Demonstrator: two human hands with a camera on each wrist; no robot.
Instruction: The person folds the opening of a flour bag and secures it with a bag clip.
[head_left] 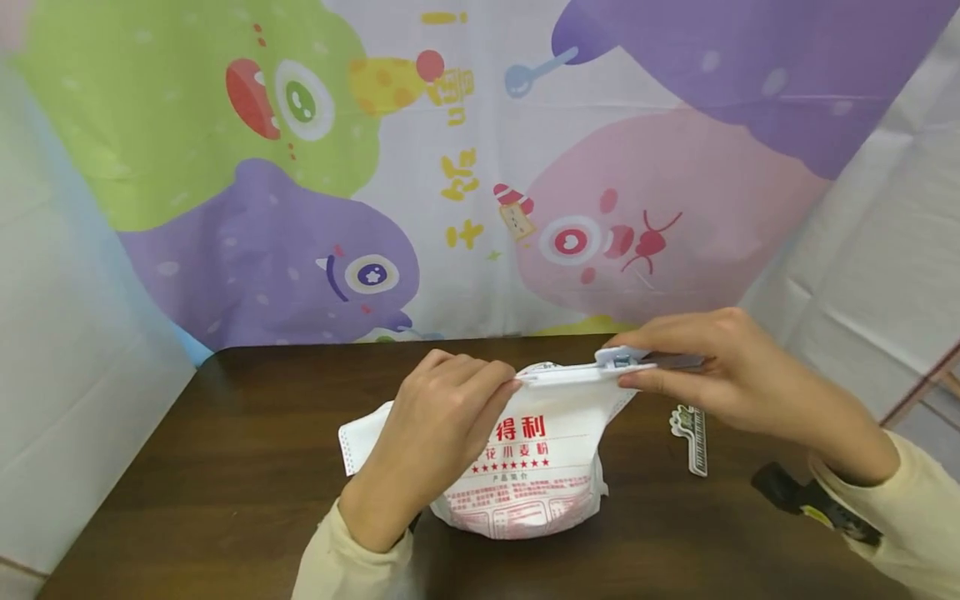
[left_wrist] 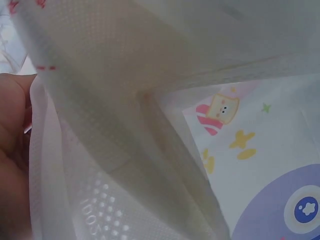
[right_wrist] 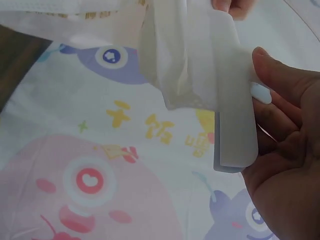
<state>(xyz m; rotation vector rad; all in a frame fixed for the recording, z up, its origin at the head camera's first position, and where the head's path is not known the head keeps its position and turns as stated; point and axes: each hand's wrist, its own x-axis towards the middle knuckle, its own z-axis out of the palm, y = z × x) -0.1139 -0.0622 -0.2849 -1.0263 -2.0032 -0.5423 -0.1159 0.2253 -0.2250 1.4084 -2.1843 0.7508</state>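
Note:
A white flour bag [head_left: 525, 467] with red print stands on the table, its top folded over. Along that top edge lies a long white sealing clip [head_left: 566, 377]. My left hand [head_left: 442, 417] pinches the bag's top near the left end of the clip. At the other end, my right hand [head_left: 727, 375] holds the clip between thumb and fingers. From the right wrist view, the clip [right_wrist: 237, 95] runs along the bag's edge, its free end reaching past the bag. White bag material [left_wrist: 125, 125] fills much of the left wrist view.
A small white comb-shaped piece [head_left: 693, 437] with a green decoration lies on the brown table [head_left: 225, 467], right of the bag. Behind the table hangs a cloth [head_left: 465, 292] with cartoon monsters; pale panels [head_left: 75, 333] stand at both sides.

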